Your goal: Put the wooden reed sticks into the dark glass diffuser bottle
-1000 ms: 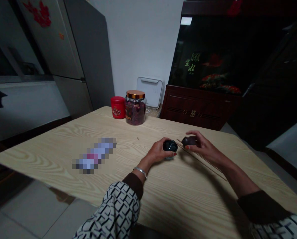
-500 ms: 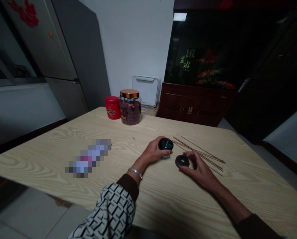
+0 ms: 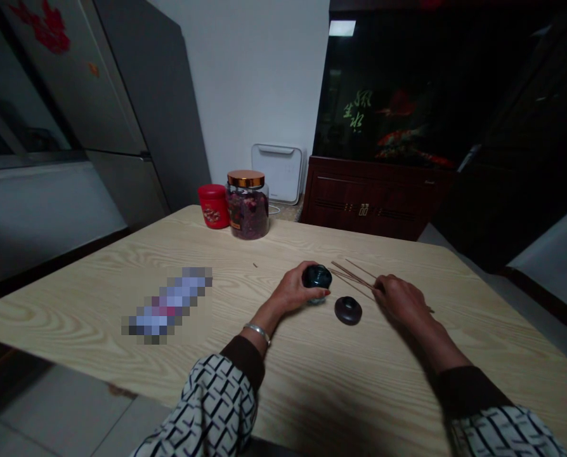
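My left hand (image 3: pixel 297 289) is wrapped round a small dark round pot (image 3: pixel 317 277) that stands on the wooden table (image 3: pixel 217 355). Its dark lid (image 3: pixel 348 310) lies flat on the table just to the right of the pot, free of both hands. My right hand (image 3: pixel 400 296) rests over a bundle of thin brown sticks (image 3: pixel 354 275) that lie to the right of the pot. Its fingers are curled down onto the sticks; whether they grip one is hidden.
A glass jar with a copper lid (image 3: pixel 248 204) and a red tin (image 3: pixel 213 205) stand at the table's far edge. A blurred-out oblong object (image 3: pixel 169 304) lies at the left. A dark cabinet (image 3: pixel 373 200) with a fish tank (image 3: pixel 397 101) stands behind the table.
My right hand set the dark lid down on the table, let go of it and moved right onto the sticks. The left hand stayed on the pot.
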The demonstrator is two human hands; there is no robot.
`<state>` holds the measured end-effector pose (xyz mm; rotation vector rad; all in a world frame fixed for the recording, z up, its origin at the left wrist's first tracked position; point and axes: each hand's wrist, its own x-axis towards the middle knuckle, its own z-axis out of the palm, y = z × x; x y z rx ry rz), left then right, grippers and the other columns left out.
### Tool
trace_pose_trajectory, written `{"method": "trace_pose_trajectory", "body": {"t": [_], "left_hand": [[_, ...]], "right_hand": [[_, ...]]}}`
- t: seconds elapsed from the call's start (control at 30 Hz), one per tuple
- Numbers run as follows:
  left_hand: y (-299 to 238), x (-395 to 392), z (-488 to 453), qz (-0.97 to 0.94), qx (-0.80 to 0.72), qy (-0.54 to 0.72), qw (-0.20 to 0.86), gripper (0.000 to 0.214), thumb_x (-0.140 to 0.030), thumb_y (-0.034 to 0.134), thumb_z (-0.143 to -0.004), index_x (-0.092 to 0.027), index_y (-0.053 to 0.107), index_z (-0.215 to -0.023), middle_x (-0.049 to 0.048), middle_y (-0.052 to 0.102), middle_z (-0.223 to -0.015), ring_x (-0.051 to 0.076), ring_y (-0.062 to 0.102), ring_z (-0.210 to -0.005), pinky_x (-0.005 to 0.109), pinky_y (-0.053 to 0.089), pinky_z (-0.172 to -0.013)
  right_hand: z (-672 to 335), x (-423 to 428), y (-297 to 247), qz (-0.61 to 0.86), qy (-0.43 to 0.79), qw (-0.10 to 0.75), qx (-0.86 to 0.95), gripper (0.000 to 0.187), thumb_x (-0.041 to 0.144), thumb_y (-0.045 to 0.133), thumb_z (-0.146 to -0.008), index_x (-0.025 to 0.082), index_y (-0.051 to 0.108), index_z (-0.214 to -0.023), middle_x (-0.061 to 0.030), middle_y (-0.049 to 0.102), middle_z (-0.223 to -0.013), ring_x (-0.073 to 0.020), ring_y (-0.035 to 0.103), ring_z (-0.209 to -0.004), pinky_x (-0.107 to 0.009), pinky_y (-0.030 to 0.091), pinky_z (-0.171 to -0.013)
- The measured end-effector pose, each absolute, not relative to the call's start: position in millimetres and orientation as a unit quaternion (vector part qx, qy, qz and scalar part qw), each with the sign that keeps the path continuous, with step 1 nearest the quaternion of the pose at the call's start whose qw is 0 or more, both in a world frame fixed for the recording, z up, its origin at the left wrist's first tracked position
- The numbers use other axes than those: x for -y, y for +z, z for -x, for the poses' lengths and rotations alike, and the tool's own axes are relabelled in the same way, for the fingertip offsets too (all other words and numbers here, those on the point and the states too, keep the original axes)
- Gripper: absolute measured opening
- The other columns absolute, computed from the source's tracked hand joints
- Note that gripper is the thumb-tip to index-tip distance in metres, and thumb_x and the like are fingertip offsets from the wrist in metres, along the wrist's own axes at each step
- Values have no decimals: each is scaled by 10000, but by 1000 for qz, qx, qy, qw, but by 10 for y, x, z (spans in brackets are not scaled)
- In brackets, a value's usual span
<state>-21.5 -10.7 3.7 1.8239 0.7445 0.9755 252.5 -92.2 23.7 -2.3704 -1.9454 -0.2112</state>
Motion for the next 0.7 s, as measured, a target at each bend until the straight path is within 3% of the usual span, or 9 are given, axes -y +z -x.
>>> {"method": "trace_pose_trajectory", "body": {"t": [0.3,0.53,0.6,0.7], "left_hand": [[20,94,206,-737,-297,400,456,677,-384,861,-644,-165,601,-1229,105,683,-1124,255,631,-1054,409,506,-966],[29,111,204,-735,-301,402,456,663,-365,859,-644,-164,607,-1223,101,690,-1112,247,637,-1043,391,507,-953],[31,115,204,-735,-305,400,455,673,-366,862,-639,-168,606,-1230,97,690,-1116,245,637,-1044,385,505,-954],[33,116,205,-737,-305,398,452,689,-370,859,-643,-176,599,-1251,93,688,-1128,242,635,-1045,382,497,-961]], "right_hand": [[-2586,848,189,780,-40,68,621,140,275,501,-896,223,631,-896,-60,710,-962,-207,632,-827,-296,343,-644],[-2683,836,161,752,-25,112,649,167,289,528,-883,237,682,-920,-61,720,-969,-219,636,-853,-306,374,-668],[-2716,821,213,747,-25,166,643,158,306,552,-869,233,687,-908,-62,720,-949,-219,632,-825,-312,381,-657],[-2679,767,442,710,36,348,611,157,354,624,-824,216,675,-878,-48,701,-827,-195,626,-746,-303,411,-634]]}}
